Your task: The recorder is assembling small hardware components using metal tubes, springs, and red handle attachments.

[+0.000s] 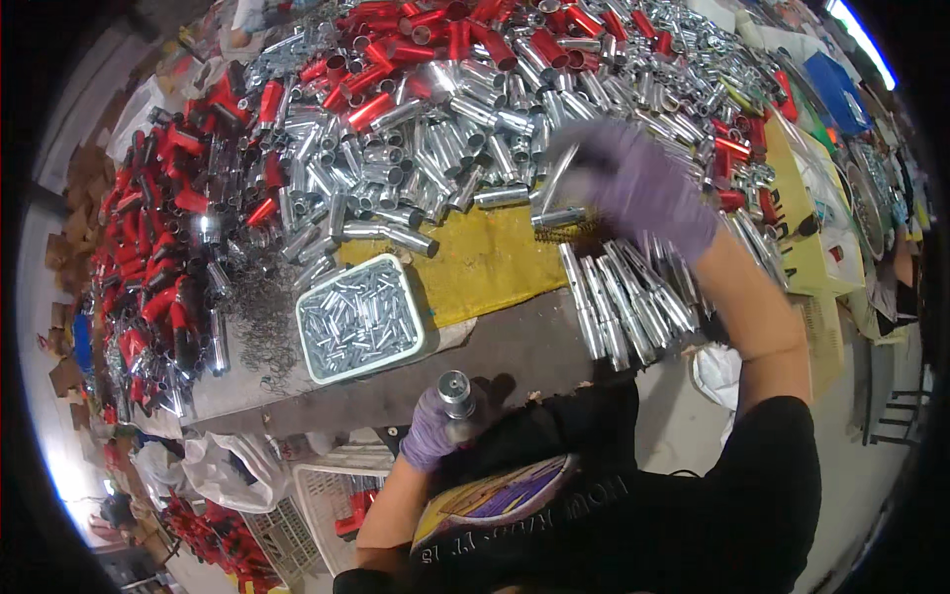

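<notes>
In a purple glove, my left hand [428, 428] is closed around a shiny metal tube [455, 388] held upright, its round end facing up, just off the table's near edge. My right hand [633, 183], also gloved in purple, reaches over the heap at right of centre and is smeared by motion. A slim metal tube [559, 178] shows at its fingertips; whether they grip it is unclear. Beneath that hand lie a dark coil spring [566, 234] and more tubes. A white-rimmed tray [416, 342] of small metal pins sits left of centre.
Loose silver tubes [435, 148] and red tubes [416, 45] cover the table's far side. Red-and-black handles [148, 238] are heaped at left, beside thin wire springs [262, 327]. Long metal tubes [614, 307] lie in a row at right. Crates [322, 485] stand below the table.
</notes>
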A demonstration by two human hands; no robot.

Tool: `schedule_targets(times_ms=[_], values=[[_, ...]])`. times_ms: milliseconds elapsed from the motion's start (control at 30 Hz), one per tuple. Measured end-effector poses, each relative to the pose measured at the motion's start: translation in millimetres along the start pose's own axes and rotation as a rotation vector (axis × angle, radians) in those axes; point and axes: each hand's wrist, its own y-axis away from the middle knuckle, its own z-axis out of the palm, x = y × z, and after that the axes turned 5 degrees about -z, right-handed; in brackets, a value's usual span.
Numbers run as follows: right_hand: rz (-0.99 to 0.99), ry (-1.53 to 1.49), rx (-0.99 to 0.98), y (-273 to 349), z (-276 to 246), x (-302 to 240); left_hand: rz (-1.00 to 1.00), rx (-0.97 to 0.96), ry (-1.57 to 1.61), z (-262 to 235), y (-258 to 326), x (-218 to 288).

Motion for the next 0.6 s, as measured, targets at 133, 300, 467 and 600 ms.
schedule_targets(times_ms=[133,300,467,600], values=[[-0.312,0.006,-0.389,42.7,69.1,-59.1,-0.058,-0.005,0.198,9.3,-11.2,23.4],[-0.294,-0.012,-0.326,55.0,82.8,-63.2,-0.006,0.12,0.161,16.4,-9.8,28.3],[-0.239,-0.076,-0.202,54.9,82.6,-69.9,-0.012,0.133,0.056,11.0,-4.1,15.7],[-0.188,-0.108,-0.161,54.1,85.8,-63.3,-0.13,-0.051,0.428,8.1,-3.5,3.9]])
